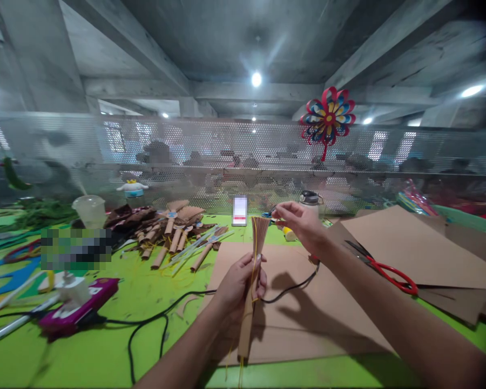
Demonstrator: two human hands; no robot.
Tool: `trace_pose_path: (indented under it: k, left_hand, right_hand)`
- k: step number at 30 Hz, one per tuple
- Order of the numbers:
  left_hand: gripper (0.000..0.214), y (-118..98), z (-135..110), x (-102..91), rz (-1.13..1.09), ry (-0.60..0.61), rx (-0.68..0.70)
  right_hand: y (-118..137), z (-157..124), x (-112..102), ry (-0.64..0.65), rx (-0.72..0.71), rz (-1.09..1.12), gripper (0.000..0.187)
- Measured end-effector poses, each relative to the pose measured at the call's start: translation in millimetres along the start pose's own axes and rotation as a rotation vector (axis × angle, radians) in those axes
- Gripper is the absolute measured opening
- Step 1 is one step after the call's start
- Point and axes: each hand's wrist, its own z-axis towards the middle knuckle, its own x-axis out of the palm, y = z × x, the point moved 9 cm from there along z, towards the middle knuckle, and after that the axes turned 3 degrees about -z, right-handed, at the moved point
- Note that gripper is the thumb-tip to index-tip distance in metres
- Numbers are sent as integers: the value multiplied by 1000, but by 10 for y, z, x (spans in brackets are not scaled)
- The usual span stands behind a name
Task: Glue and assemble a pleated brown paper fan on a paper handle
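My left hand (pixel 238 282) is wrapped round the stem of a brown paper fan-shaped craft piece (pixel 260 231), which stands almost upright over a large brown paper sheet (pixel 328 308). The piece has a pleated, flared top and a rolled tube for a handle. Yellow thread runs along it, with loose ends hanging below the handle. To the right of the flared top, my right hand (pixel 303 222) is raised with thumb and forefinger pinched together. Whatever lies between those fingertips is too small to make out.
Several similar paper pieces (pixel 174 237) are heaped at left behind a black cable (pixel 166 308) and a purple power strip (pixel 81 310). Red-handled scissors (pixel 392 275) rest on brown sheets (pixel 425 248) at right. A phone (pixel 239 209) stands upright ahead, near a lidded bottle (pixel 311 201).
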Motion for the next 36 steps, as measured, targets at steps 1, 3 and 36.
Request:
trace_pose_path:
  k: [1,3,36]
  left_hand:
    - [27,9,2,5,6,6,-4]
    - [27,24,6,13,11,17,-9]
    - [20,-43,-36,51,-110,53,45]
  right_hand:
    - [13,-3,-6,-12,-19,-50,33]
    - [80,-11,52,26,-91,-232,46]
    - [510,-109,-366,-328,-188,-273,26]
